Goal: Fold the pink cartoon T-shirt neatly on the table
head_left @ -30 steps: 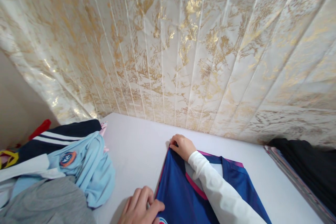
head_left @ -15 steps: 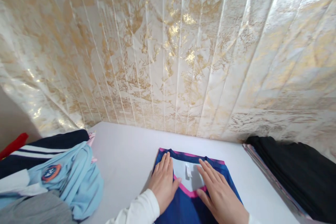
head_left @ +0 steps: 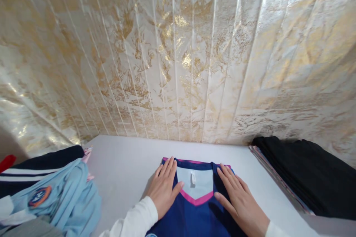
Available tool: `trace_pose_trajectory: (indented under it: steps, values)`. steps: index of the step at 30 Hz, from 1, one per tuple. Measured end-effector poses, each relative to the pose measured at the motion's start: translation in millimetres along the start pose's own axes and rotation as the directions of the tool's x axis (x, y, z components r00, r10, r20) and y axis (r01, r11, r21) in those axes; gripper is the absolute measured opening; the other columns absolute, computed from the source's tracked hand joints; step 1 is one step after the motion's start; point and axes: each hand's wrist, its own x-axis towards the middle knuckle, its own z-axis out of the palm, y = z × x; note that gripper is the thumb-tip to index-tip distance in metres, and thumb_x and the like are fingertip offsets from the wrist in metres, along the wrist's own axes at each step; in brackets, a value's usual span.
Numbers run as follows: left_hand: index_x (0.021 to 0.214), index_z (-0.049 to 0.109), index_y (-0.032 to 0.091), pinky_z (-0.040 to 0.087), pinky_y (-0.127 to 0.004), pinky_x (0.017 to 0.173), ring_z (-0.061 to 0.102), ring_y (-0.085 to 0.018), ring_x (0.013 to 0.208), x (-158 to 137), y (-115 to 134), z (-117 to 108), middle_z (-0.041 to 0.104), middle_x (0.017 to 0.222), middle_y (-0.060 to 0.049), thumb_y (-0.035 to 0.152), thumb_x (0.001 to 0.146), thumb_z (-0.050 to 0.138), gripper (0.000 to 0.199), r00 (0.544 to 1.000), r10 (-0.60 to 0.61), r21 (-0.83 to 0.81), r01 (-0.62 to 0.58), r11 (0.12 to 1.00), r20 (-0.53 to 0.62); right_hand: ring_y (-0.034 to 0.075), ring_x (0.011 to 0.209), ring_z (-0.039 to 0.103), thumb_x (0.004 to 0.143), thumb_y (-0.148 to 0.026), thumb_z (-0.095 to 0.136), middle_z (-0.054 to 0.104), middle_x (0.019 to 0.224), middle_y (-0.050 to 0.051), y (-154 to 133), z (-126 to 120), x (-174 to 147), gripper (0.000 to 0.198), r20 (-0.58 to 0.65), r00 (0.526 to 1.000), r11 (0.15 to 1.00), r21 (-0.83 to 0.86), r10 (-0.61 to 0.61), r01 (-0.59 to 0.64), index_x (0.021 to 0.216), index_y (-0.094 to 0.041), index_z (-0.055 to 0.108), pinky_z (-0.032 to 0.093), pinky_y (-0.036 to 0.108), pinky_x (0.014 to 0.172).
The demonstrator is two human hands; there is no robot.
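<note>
A dark blue V-neck shirt (head_left: 191, 216) with pink neck trim lies on the white table in front of me. Its pale inner back and a small white label show inside the neckline. My left hand (head_left: 164, 189) rests flat on the left shoulder of the shirt, fingers stretched out and thumb beside the collar. On the opposite shoulder, my right hand (head_left: 239, 196) lies open, its fingers pointing to the far edge. Both hands press on the cloth without gripping it. The lower part of the shirt runs out of view at the bottom.
At the left is a loose heap of clothes, with a light blue garment (head_left: 72, 196) and a navy one with white stripes (head_left: 41, 163). A folded stack topped with black cloth (head_left: 308, 177) sits at the right. A gold-patterned sheet (head_left: 178, 63) hangs behind the table (head_left: 119, 166).
My right hand has moved outward from the neckline onto the right shoulder, leaving the neck opening more exposed. My left hand stays on the left shoulder. The camera view has shifted slightly.
</note>
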Motion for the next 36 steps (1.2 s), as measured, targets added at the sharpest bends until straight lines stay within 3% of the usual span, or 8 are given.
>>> trace_pose_trajectory:
  steps: [4,8,12,15,18,25,31,36]
  values:
    - [0.144,0.023,0.006,0.023,-0.046,0.110,0.016,-0.027,0.138,0.6,2.8,10.4,0.015,0.149,-0.016,0.052,0.096,0.028,0.067,1.000,-0.010,0.008,0.010,1.000,0.015,0.026,0.136,0.024,0.089,-0.061,0.030,0.025,0.148,0.012,-3.4,7.0,10.6,0.071,0.029,1.000,1.000,-0.024,0.006,-0.005,0.141,-0.013,0.035,0.033,0.046,0.108]
    - [0.145,0.021,0.008,0.023,-0.046,0.110,0.013,-0.026,0.139,0.8,0.3,14.7,0.014,0.150,-0.015,0.048,0.094,0.037,0.066,1.000,0.019,-0.009,-0.019,1.000,0.014,0.028,0.135,0.027,0.088,-0.061,0.034,0.027,0.147,0.013,-3.5,20.2,12.3,0.072,-0.021,1.000,0.999,-0.044,-0.009,0.008,0.140,-0.012,0.037,0.034,0.046,0.107]
    - [0.146,0.016,0.017,0.020,-0.044,0.110,0.010,-0.022,0.140,11.7,4.4,-0.8,0.014,0.151,-0.009,0.033,0.092,0.047,0.064,0.978,0.210,-0.089,-0.209,0.974,-0.001,0.028,0.135,0.028,0.088,-0.059,0.037,0.029,0.147,0.014,-1.2,26.3,9.9,0.069,-0.083,0.996,0.999,-0.032,-0.024,0.022,0.139,-0.012,0.038,0.034,0.047,0.106]
    - [0.142,0.029,0.024,0.024,-0.044,0.108,0.019,-0.022,0.138,18.5,13.1,-11.1,0.027,0.148,-0.005,0.038,0.094,0.046,0.053,0.924,0.375,-0.160,-0.361,0.919,0.072,0.028,0.135,0.028,0.088,-0.058,0.037,0.030,0.147,0.013,-0.9,26.4,9.2,0.068,-0.091,0.995,0.999,-0.025,-0.032,0.029,0.140,-0.015,0.037,0.034,0.047,0.106]
    - [0.135,0.043,0.029,0.028,-0.046,0.105,0.027,-0.024,0.135,13.5,18.3,-13.8,0.038,0.143,-0.003,0.048,0.095,0.041,0.045,0.890,0.444,-0.196,-0.419,0.887,0.104,0.027,0.135,0.029,0.088,-0.059,0.037,0.032,0.147,0.013,-0.8,25.2,9.2,0.068,-0.081,0.996,0.999,-0.028,-0.027,0.025,0.141,-0.015,0.036,0.034,0.045,0.106]
    - [0.136,0.042,0.027,0.029,-0.040,0.106,0.036,-0.022,0.131,-17.7,12.8,-8.7,0.044,0.139,-0.006,0.054,0.095,0.033,0.050,0.898,0.441,-0.231,-0.426,0.875,0.011,0.028,0.136,0.028,0.088,-0.059,0.038,0.032,0.147,0.013,-2.9,26.9,9.6,0.069,-0.089,0.996,1.000,-0.005,-0.016,0.015,0.140,-0.014,0.038,0.033,0.046,0.107]
    - [0.136,0.042,0.027,0.030,-0.039,0.106,0.038,-0.020,0.130,-13.8,8.3,-17.8,0.046,0.138,-0.004,0.050,0.097,0.034,0.046,0.899,0.439,-0.227,-0.427,0.875,-0.001,0.025,0.137,0.026,0.091,-0.055,0.033,0.029,0.148,0.011,8.1,12.4,11.1,0.065,0.005,1.000,0.993,0.114,0.006,-0.006,0.142,-0.015,0.032,0.033,0.046,0.108]
    - [0.144,0.024,0.025,0.028,-0.041,0.108,0.027,-0.020,0.135,-5.8,-7.9,-13.1,0.029,0.148,-0.007,0.044,0.098,0.033,0.050,0.942,0.335,-0.172,-0.334,0.927,-0.026,0.021,0.137,0.024,0.094,-0.046,0.029,0.028,0.150,0.005,34.0,-9.6,5.5,0.057,-0.075,0.997,0.980,0.197,0.001,0.014,0.146,-0.024,0.022,0.033,0.043,0.109]
